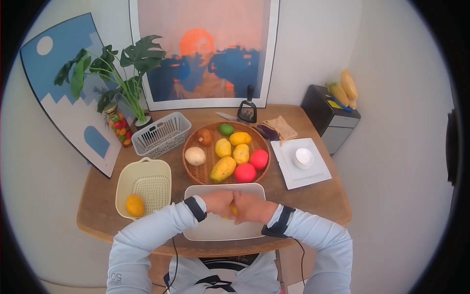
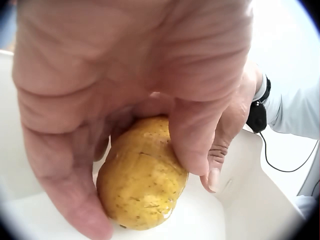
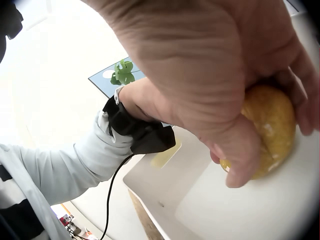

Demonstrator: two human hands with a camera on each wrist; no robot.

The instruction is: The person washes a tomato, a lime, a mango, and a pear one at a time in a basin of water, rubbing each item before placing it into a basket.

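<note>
Both hands grip one yellow, speckled fruit (image 1: 234, 209) (image 2: 142, 175) (image 3: 275, 120) over a white rectangular basin (image 1: 210, 232). My left hand (image 1: 218, 202) (image 2: 135, 65) curls its thumb and fingers round the fruit's sides in the left wrist view. On the other side, my right hand (image 1: 254, 208) (image 3: 200, 65) holds it with the thumb bent against its surface. The fruit looks wet and shiny. In the head view the hands meet and cover most of it.
Behind the basin stands a round wicker basket (image 1: 203, 174) of fruits and vegetables. To the left are a pale yellow colander (image 1: 164, 169) with an orange-yellow fruit (image 1: 135, 205) and a grey basket (image 1: 161, 134). A white square plate (image 1: 293, 179) with small bowls (image 1: 303, 158) lies at the right.
</note>
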